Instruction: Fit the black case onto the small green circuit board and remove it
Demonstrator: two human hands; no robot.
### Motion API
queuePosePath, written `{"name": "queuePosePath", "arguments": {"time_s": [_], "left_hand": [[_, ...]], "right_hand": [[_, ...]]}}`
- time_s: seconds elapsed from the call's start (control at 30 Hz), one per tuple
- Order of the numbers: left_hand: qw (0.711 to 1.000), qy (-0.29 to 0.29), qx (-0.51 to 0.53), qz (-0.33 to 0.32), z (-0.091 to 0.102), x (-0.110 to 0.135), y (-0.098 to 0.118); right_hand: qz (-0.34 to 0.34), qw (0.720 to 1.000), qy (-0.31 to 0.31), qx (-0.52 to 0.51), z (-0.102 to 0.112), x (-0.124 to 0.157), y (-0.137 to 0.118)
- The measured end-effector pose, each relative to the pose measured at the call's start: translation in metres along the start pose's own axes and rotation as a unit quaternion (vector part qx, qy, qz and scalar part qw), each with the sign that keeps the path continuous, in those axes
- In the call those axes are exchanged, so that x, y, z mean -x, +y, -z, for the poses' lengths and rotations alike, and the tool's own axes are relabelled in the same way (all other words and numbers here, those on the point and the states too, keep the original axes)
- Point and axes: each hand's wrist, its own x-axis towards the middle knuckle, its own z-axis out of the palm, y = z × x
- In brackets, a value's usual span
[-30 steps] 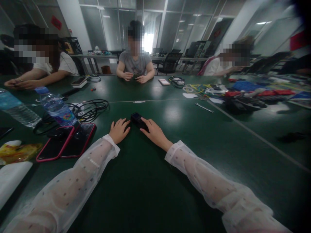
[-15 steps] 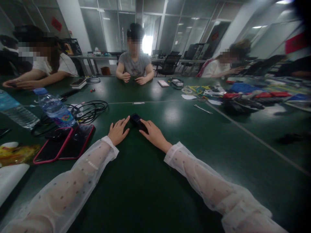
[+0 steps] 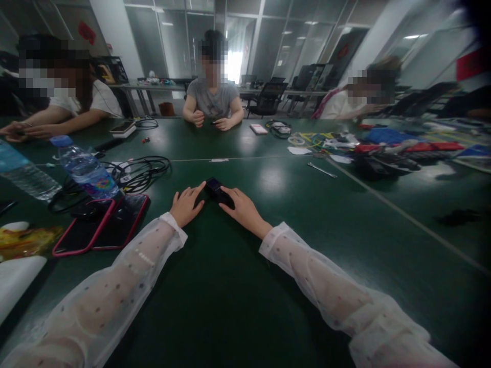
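A small black box-like device lies on the green table straight ahead. My left hand rests flat on the table, fingers stretched out, its fingertips at the device's left side. My right hand lies palm down with its fingers curled over the device's right end, touching it. Both arms wear sheer white dotted sleeves.
Two phones in red cases, a water bottle and black cables lie to the left. A yellow packet sits at far left. Tools and clutter fill the right. Three people sit across the table.
My left hand's fingers have stretched out toward the device. The right hand has stayed on it. The view has shifted slightly.
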Motion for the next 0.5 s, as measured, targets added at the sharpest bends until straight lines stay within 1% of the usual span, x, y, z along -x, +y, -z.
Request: {"name": "queuePosePath", "arguments": {"time_s": [0.17,0.43,0.5], "left_hand": [[1.000,0.003,-0.004,0.003,-0.0006,-0.0003,0.0003],[1.000,0.012,-0.015,-0.011,-0.0051,0.0012,-0.0031],[1.000,0.015,-0.017,-0.008,-0.0070,0.0010,-0.0040]], "right_hand": [[0.001,1.000,0.002,0.003,-0.0006,-0.0012,0.0000],[0.001,1.000,-0.006,-0.002,-0.0006,0.0009,-0.0007],[0.001,1.000,0.002,-0.002,0.0003,0.0015,-0.0024]]}}
